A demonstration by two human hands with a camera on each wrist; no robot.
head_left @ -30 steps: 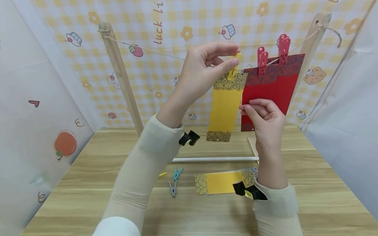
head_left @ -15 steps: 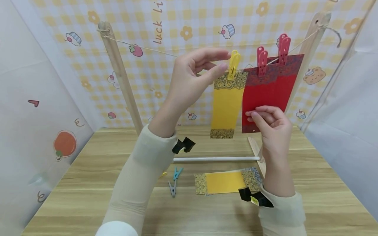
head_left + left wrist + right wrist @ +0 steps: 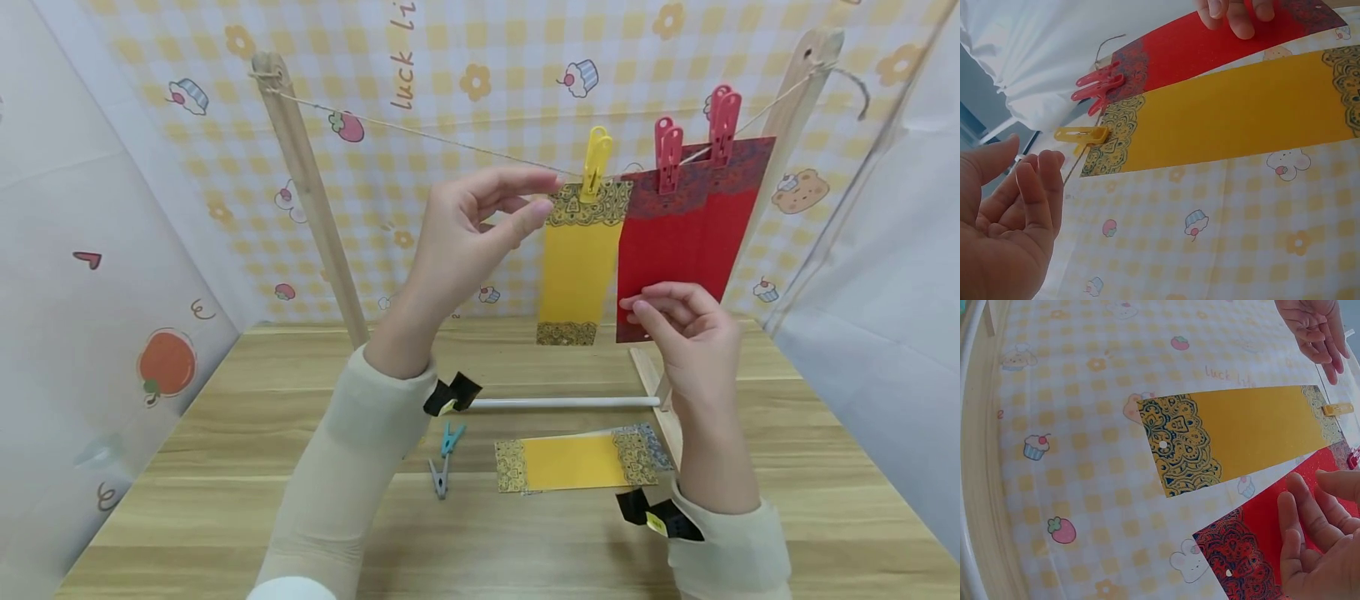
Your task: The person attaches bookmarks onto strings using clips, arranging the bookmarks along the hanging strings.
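A yellow card with dark lace-patterned ends hangs from the string, held by one yellow clothespin. Just left of its top edge is my left hand, fingers loosely bent and holding nothing. To the right hangs a red card with patterned ends, under two pink clothespins. My right hand is in front of the red card's lower part, its fingers relaxed with nothing between them. The left wrist view shows a gap between my left fingers and the yellow clothespin.
On the wooden table lie another yellow card over a grey-patterned one, a teal clothespin and a grey clothespin. Wooden posts carry the string, and a white rod runs low between them.
My left hand has let go of the yellow clothespin and drawn left and down. The right hand has moved off the yellow card's edge, right and down. The card now hangs on its own.
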